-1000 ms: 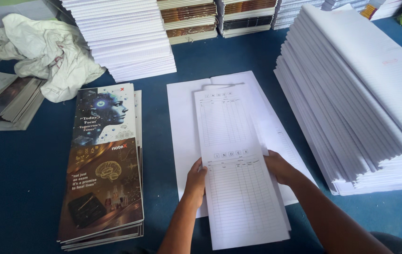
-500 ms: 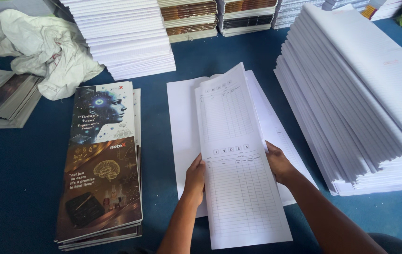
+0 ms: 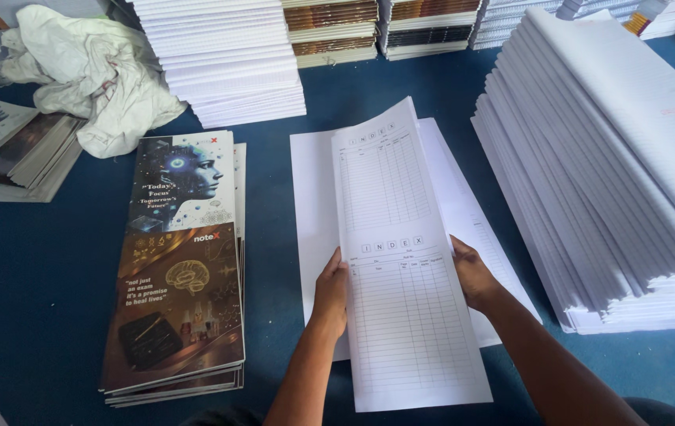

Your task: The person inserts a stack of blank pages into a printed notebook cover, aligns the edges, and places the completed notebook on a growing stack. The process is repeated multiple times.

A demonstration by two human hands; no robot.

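A blue table (image 3: 37,315) carries a tall paper stack (image 3: 613,181) on the right. At the middle lies a long printed sheet bundle (image 3: 400,260), likely light and floppy, best held at both long edges. The left hand (image 3: 329,288) and right hand (image 3: 473,272) clasp those edges.

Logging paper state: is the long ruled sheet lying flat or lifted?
Lifted: the ruled sheet bends upward at its far end, gripped by left hand and right hand.

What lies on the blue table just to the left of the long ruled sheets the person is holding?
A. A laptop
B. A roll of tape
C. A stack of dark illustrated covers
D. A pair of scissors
C: a stack of dark illustrated covers lies beside the left hand, which grips the ruled sheets.
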